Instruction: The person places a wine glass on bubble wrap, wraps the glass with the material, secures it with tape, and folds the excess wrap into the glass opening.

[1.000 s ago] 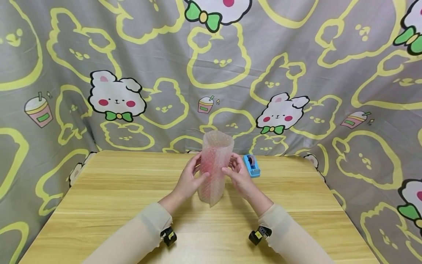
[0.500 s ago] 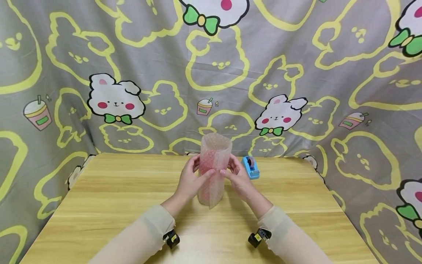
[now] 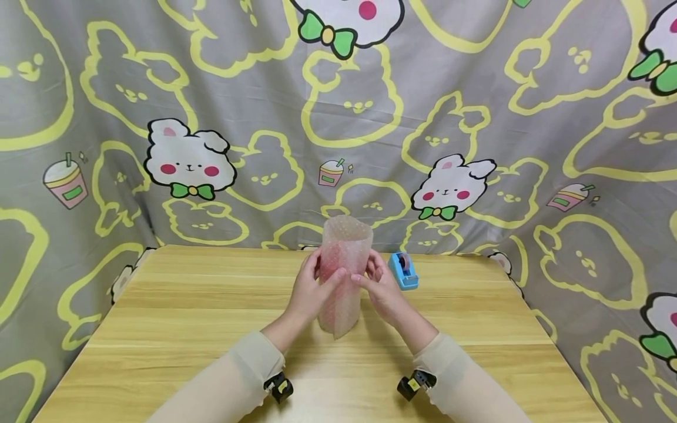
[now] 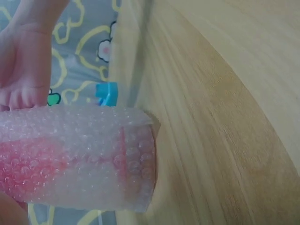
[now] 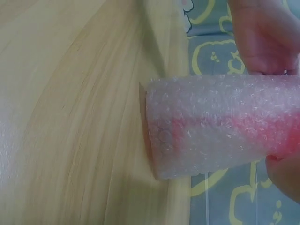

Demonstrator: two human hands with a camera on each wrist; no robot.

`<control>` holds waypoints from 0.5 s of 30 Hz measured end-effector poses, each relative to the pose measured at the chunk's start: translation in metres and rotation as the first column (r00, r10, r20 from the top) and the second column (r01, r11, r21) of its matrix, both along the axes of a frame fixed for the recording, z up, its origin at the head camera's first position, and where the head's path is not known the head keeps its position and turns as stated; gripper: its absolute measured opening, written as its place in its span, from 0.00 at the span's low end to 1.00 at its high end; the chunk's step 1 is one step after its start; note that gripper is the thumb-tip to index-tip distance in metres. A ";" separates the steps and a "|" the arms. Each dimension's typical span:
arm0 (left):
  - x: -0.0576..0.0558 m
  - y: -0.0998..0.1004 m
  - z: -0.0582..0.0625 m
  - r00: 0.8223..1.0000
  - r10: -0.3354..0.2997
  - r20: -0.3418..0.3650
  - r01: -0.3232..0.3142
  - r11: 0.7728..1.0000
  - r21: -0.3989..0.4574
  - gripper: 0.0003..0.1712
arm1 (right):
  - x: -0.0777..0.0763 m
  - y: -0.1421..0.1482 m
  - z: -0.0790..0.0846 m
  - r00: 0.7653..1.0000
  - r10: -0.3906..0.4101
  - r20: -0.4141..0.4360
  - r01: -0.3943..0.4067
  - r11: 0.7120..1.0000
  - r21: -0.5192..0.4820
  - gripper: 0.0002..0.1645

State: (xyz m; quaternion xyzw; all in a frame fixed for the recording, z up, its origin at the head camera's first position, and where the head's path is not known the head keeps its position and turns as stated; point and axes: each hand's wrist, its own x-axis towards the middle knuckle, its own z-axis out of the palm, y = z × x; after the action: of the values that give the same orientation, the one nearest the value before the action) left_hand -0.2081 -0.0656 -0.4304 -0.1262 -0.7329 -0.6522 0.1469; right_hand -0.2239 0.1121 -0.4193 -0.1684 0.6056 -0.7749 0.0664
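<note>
A tube of clear bubble wrap (image 3: 346,308) stands upright on the table, its top end open. Through its layers shows a pink shape (image 4: 28,164) that narrows to a thin stem and a flat foot, like a goblet. My left hand (image 3: 311,289) grips the tube from the left, thumb across its front. From the right my right hand (image 3: 384,289) holds it too, thumb tip near the wrap's overlapping edge. The fingers behind the tube are partly hidden. In the right wrist view, the tube's lower end (image 5: 164,131) comes right down to the wood.
A blue tape dispenser (image 3: 404,272) with a roll of tape stands just beyond the right hand. The wooden table (image 3: 211,305) is backed and flanked by a grey patterned curtain (image 3: 275,106). Small black cameras (image 3: 279,386) hang at both wrists.
My left thumb has slid right across the front of the wrap, closer to the right thumb. The tube has turned slightly, and both hands keep hold of it.
</note>
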 end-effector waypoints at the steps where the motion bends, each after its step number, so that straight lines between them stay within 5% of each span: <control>1: 0.000 0.000 0.001 1.000 -0.004 0.004 0.004 1.000 0.007 0.37 | 0.000 -0.001 0.000 1.000 -0.001 -0.004 0.001 1.000 -0.002 0.43; 15: 0.002 0.006 0.005 0.996 -0.015 0.087 0.005 0.993 0.118 0.35 | -0.001 -0.012 0.003 1.000 -0.010 -0.029 0.010 1.000 0.015 0.40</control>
State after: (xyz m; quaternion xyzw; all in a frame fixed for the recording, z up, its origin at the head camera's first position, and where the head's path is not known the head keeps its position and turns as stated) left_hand -0.2056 -0.0591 -0.4255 -0.0922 -0.6982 -0.7000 0.1182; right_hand -0.2247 0.0996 -0.4162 -0.1761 0.6132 -0.7681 0.0551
